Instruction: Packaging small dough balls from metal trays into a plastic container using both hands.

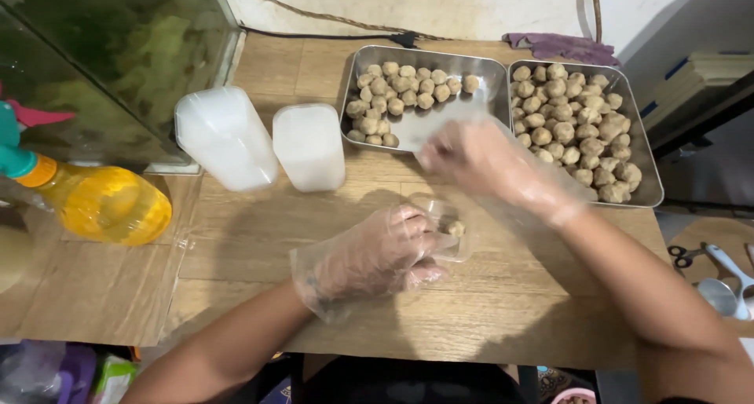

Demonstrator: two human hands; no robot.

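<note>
Head view, wooden table (259, 239) fills most of the frame. Both hands wear loose clear plastic gloves.

Left hand (377, 255), centre of frame, fingers curled round a small clear plastic container (452, 231) resting on the table; the grip is closed on its near side. One brown meatball (455, 229) sits inside the container.

Right hand (479, 160), just above and right of centre, is blurred over the lower edge of the left tray. Fingers look partly curled; can't tell whether it holds anything.

Left steel tray (487, 82), upper centre: meatballs (400, 94) bunched in its left and top part, the right part bare metal. Right steel tray (648, 168), upper right, touching the first tray: nearly full of meatballs (577, 125).

Two stacks of clear plastic tubs, upside down, upper left of centre: one tilted (224, 137), one upright (309, 146), just beside each other and left of the trays.

Far left: orange-yellow spray bottle (106, 204) lying on its side with a teal nozzle. Glass tank (118, 51) in the upper left corner. Purple cloth (561, 47) at the top behind the trays. Scissors (687, 255) and a metal scoop (726, 286) at the right edge, off the table.
</note>
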